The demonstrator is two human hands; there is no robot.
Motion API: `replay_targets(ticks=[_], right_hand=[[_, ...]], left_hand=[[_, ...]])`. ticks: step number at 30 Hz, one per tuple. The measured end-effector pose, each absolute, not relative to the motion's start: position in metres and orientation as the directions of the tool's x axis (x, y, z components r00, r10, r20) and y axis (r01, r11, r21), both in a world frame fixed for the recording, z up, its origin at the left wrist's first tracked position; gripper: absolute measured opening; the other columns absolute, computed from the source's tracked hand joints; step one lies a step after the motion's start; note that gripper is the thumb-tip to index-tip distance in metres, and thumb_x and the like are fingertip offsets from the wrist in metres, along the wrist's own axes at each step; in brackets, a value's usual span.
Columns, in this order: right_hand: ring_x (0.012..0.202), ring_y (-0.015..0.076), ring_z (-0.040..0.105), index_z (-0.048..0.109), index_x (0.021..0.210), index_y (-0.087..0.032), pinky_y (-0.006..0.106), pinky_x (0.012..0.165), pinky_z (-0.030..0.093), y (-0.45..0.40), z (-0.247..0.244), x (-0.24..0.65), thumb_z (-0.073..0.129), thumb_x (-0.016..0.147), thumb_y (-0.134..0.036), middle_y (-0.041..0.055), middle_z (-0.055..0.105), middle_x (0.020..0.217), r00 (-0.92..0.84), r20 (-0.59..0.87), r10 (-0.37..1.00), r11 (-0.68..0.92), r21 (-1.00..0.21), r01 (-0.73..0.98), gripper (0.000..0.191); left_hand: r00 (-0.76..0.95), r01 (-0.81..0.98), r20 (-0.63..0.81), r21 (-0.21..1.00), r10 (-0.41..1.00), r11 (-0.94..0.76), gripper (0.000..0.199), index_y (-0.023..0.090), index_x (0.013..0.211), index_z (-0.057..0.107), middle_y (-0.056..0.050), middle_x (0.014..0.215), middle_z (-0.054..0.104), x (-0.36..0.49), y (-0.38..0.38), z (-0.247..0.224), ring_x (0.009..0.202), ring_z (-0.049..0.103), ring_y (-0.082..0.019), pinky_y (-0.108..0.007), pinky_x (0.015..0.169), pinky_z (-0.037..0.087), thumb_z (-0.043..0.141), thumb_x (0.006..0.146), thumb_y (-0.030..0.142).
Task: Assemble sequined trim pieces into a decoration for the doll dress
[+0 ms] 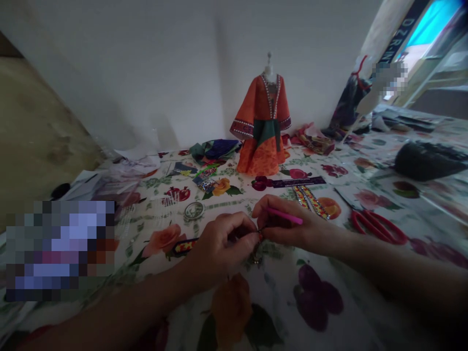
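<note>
My left hand (223,246) is closed on a narrow patterned strip, whose yellow-and-red end (185,246) with a dark edge sticks out on its left. A small beaded end hangs below the fingertips. Facing it, my right hand (292,224) is closed around a pink stick-like tool (285,215), its fingertips meeting the left ones at the strip. What the tool's tip touches is hidden by the fingers. Behind the hands stands a small dress form in an orange and green dress (260,126). Patterned strips (310,201) and a dark strip (300,182) lie beyond my right hand.
Red-handled scissors (378,226) lie at the right, with a black object (429,161) farther right. A round tin (194,210) and fabric scraps (215,150) are behind my left hand. A wall rises behind the floral-covered table (278,312).
</note>
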State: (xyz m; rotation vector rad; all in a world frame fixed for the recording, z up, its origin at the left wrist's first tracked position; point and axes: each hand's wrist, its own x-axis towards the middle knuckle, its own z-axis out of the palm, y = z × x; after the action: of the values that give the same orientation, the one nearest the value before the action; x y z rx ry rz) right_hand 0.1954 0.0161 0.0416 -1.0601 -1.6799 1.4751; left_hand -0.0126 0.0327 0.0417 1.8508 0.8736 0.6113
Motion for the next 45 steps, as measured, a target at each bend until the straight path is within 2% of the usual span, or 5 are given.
replay_targets(ticks=[12,23,30,36,45], right_hand=[[0.068,0.0112,0.047,0.060,0.103,-0.022,0.023,0.060,0.038,0.017,0.049,0.198,0.072,0.086,-0.031,-0.0039,0.054,0.080,-0.467,-0.069,0.882,0.004,-0.988,0.153,0.022],[0.071,0.0123,0.060,0.062,0.084,-0.017,0.024,0.067,0.047,0.020,0.044,0.198,0.066,0.092,-0.033,-0.0009,0.063,0.075,-0.499,-0.058,0.865,0.002,-0.993,0.120,0.018],[0.063,0.0083,0.053,0.063,0.081,-0.016,0.020,0.060,0.043,0.023,0.041,0.196,0.070,0.090,-0.034,-0.0028,0.060,0.070,-0.472,0.043,0.881,0.117,-0.985,0.129,0.022],[0.069,0.0118,0.059,0.064,0.085,-0.017,0.023,0.064,0.047,0.027,0.041,0.200,0.073,0.085,-0.044,-0.0011,0.063,0.074,-0.507,-0.069,0.859,-0.043,-0.997,0.063,0.029],[0.066,0.0081,0.049,0.063,0.080,-0.018,0.019,0.060,0.041,0.028,0.033,0.199,0.072,0.088,-0.037,-0.0044,0.057,0.072,-0.497,0.145,0.856,0.201,-0.978,0.061,0.022]], left_hand=[[0.603,0.233,-0.016,0.960,0.798,-0.157,0.014,0.018,0.081,0.057,0.003,0.066,0.054,-0.014,0.035,0.040,0.060,0.046,-0.010,-0.023,0.055,0.036,0.059,0.086,0.030],[0.610,0.263,-0.002,0.944,0.793,-0.200,0.015,0.017,0.077,0.057,0.005,0.064,0.048,-0.014,0.034,0.040,0.055,0.038,-0.008,-0.021,0.050,0.029,0.057,0.086,0.029],[0.612,0.331,-0.009,0.911,0.791,-0.246,0.020,0.019,0.075,0.058,0.004,0.064,0.047,-0.013,0.039,0.042,0.057,0.042,-0.011,-0.021,0.051,0.033,0.054,0.088,0.034],[0.584,0.366,0.020,0.885,0.812,-0.286,0.021,0.023,0.076,0.063,0.002,0.068,0.056,-0.016,0.041,0.035,0.063,0.051,-0.015,-0.023,0.054,0.042,0.058,0.088,0.040],[0.565,0.413,0.038,0.852,0.824,-0.322,0.024,0.025,0.079,0.065,0.000,0.075,0.062,-0.020,0.040,0.023,0.071,0.058,-0.018,-0.023,0.057,0.047,0.058,0.089,0.046]])
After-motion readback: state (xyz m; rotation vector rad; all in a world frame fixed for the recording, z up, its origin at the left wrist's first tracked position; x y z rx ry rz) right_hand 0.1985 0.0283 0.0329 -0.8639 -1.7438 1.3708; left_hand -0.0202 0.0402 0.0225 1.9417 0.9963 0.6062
